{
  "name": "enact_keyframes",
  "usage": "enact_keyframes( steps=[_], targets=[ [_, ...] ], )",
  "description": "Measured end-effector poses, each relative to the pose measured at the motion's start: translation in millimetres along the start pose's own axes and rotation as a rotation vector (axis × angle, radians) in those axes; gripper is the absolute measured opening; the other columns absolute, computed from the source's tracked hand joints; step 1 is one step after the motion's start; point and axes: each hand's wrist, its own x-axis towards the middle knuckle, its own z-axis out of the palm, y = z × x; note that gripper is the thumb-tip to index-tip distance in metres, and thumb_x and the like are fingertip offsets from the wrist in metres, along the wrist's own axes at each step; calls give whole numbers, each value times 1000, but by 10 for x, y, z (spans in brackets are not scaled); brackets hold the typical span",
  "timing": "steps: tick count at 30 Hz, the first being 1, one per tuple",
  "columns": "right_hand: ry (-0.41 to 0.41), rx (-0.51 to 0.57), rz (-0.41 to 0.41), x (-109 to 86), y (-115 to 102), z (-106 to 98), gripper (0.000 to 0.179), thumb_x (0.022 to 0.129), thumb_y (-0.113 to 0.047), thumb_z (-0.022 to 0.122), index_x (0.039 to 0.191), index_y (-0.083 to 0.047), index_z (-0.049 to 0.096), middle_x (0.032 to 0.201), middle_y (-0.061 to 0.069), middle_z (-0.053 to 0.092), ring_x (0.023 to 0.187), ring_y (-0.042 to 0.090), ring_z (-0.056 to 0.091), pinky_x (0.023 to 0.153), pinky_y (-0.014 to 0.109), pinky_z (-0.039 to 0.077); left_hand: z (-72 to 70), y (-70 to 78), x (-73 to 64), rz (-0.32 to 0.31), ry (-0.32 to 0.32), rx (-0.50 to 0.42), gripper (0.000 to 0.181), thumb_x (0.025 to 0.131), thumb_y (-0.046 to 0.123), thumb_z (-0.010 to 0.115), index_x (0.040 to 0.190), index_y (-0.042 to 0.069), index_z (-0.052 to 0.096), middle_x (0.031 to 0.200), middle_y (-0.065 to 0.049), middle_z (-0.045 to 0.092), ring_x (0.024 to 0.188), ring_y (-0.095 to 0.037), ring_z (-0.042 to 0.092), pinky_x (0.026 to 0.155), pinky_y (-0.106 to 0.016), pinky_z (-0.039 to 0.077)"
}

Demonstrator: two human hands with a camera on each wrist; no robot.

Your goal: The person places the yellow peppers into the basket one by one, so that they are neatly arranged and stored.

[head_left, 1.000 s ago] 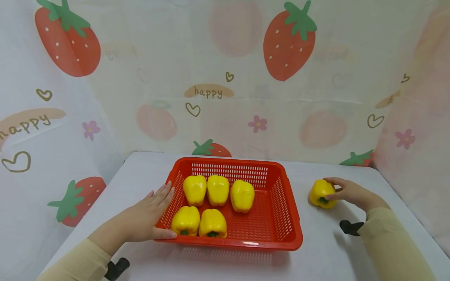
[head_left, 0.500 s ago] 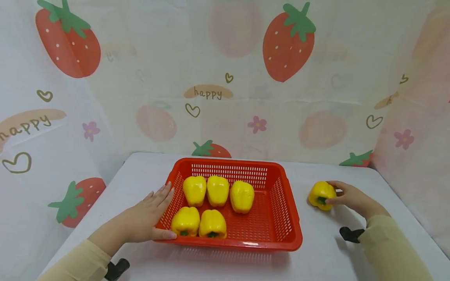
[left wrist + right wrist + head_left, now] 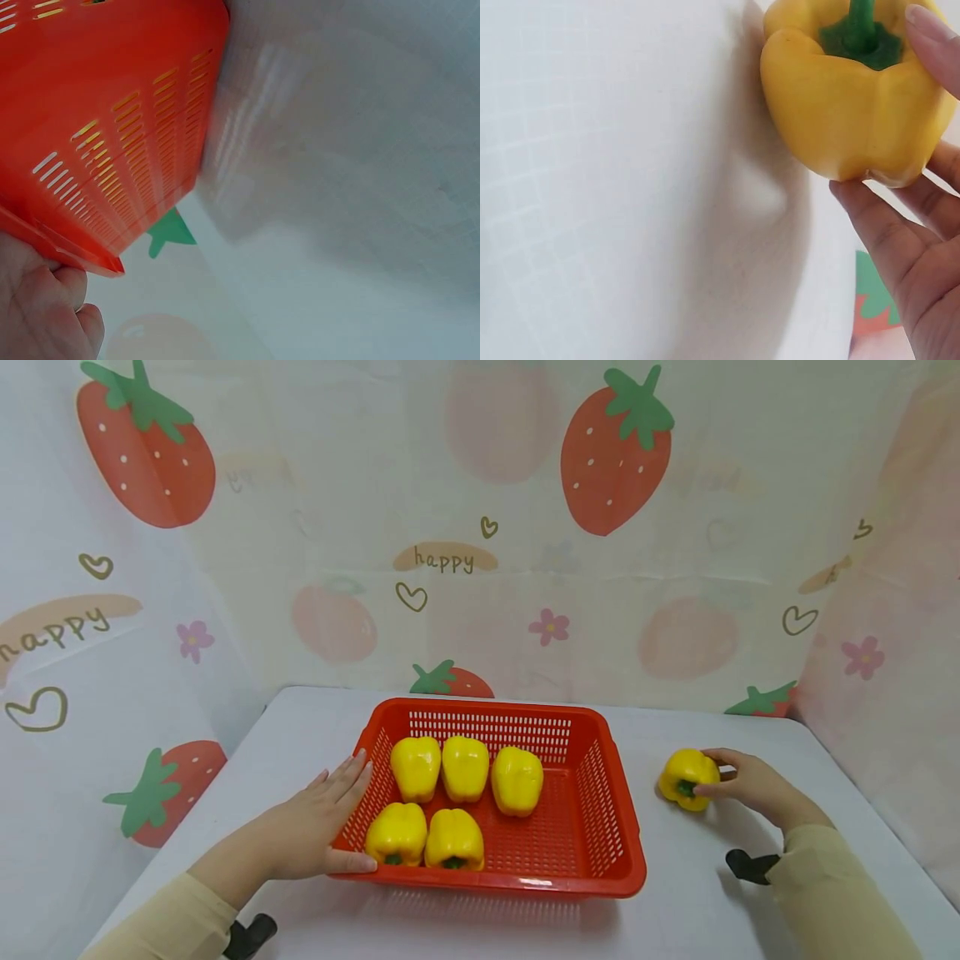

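Note:
In the head view my right hand (image 3: pixel 753 787) holds a yellow bell pepper (image 3: pixel 686 777) at the right of the table. The right wrist view shows the thumb by the green stem (image 3: pixel 861 30) and the fingers (image 3: pixel 889 232) against the pepper's far side. My left hand (image 3: pixel 318 822) rests along the left rim of a red slotted basket (image 3: pixel 547 881), fingers straight and thumb at the front corner. Several more yellow bell peppers (image 3: pixel 517 781) lie in the basket, in a back row and a front row. The left wrist view shows the basket's outer wall (image 3: pixel 97 90) beside the left hand (image 3: pixel 45 315).
The white table (image 3: pixel 697 885) carries the basket near its middle. Behind it and at both sides hang cloth walls (image 3: pixel 517 635) with strawberry prints. A black piece (image 3: pixel 750 865) juts out under the right wrist, and another (image 3: pixel 251 935) under the left.
My right hand and its pepper have shifted a little toward me, and the pepper's stem has turned slightly more into view. The left hand and basket stay in place.

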Motion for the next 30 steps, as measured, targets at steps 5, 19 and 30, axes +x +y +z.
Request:
enact_keyframes(
  steps=[5,19,30],
  targets=[
    [2,-3,-50,-31,-54,-53,91,74,-50,70,139,1,30,134,26,39,113,41,45,91,58,39,1,-7,3,5,-3,-2,114,65,81,45,146,5,17,153,-11,6,139,-27,10,110,-50,14],
    [34,-33,-227,-172,-337,-329,76,80,-38,69,137,-1,35,130,23,45,112,41,49,88,55,43,1,-4,6,12,-5,0,115,65,81,45,146,5,16,153,-11,6,140,-27,10,110,-50,13],
    [10,-34,-255,-252,-692,-514,75,79,-37,70,139,-7,35,130,19,46,114,39,48,91,60,38,-14,3,6,11,-6,-1,115,65,80,46,146,5,16,153,-12,7,139,-28,11,109,-51,14]
  ],
)
